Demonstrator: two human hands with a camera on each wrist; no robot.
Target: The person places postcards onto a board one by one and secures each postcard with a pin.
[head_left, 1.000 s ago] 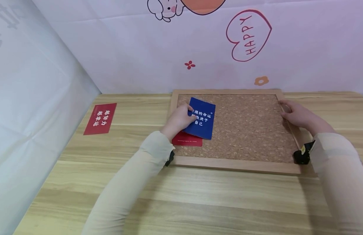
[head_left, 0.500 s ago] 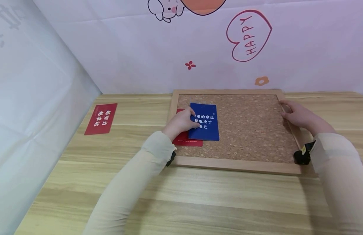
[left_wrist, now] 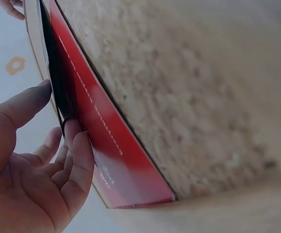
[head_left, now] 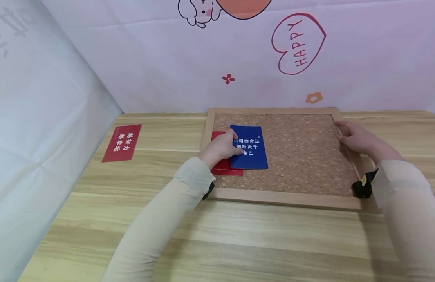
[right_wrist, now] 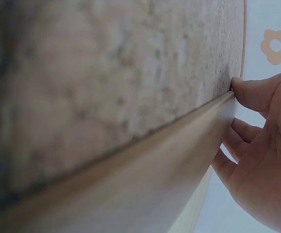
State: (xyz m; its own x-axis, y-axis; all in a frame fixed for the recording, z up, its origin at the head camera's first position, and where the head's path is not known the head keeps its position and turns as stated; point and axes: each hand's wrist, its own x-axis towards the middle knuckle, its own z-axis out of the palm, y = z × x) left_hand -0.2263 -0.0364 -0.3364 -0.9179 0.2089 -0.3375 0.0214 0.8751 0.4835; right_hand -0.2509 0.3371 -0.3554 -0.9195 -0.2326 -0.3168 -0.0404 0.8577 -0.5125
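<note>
My left hand (head_left: pixel 221 147) pinches the left edge of a blue card (head_left: pixel 256 159) with white writing, thumb on its face. In the left wrist view the card (left_wrist: pixel 57 73) shows edge-on between thumb and fingers. Beneath it a red card (head_left: pixel 226 167) lies on the left part of a wood-framed cork board (head_left: pixel 302 156), partly covered by the blue card and the hand. My right hand (head_left: pixel 358 140) grips the board's right frame. In the right wrist view its thumb (right_wrist: pixel 252 92) presses the inner edge while the fingers lie along the outer side.
Another red card (head_left: pixel 121 143) with white writing lies on the wooden table (head_left: pixel 256 243), left of the board. A white printed cloth (head_left: pixel 161 70) hangs behind the board, and a pale cloth (head_left: pixel 44 117) borders the table's left side.
My left hand has shifted the blue card slightly right and turned it from slanted to nearly straight, baring more of the red card beneath. My right hand stays on the frame.
</note>
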